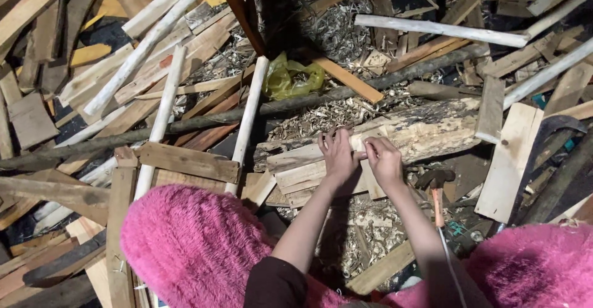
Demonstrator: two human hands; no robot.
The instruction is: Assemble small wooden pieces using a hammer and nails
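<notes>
Both hands down on the pale wooden slat (309, 163), left hand (338, 153) spread flat, right hand (383, 160) apparently pinching something tiny, hammer (435, 187) untouched beside them

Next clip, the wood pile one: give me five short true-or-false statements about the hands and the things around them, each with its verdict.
1. Both hands rest on pale wooden boards. True: the left hand and right hand lie side by side on the boards.
2. The right hand grips the hammer. False: the hammer lies untouched just right of that hand.
3. A yellow plastic bag lies beyond the hands. True: the bag sits among the wood.
4. The fabric over the knees is blue. False: the fuzzy fabric is pink.
5. Wood shavings lie below the hands. True: shavings cover the ground there.
</notes>
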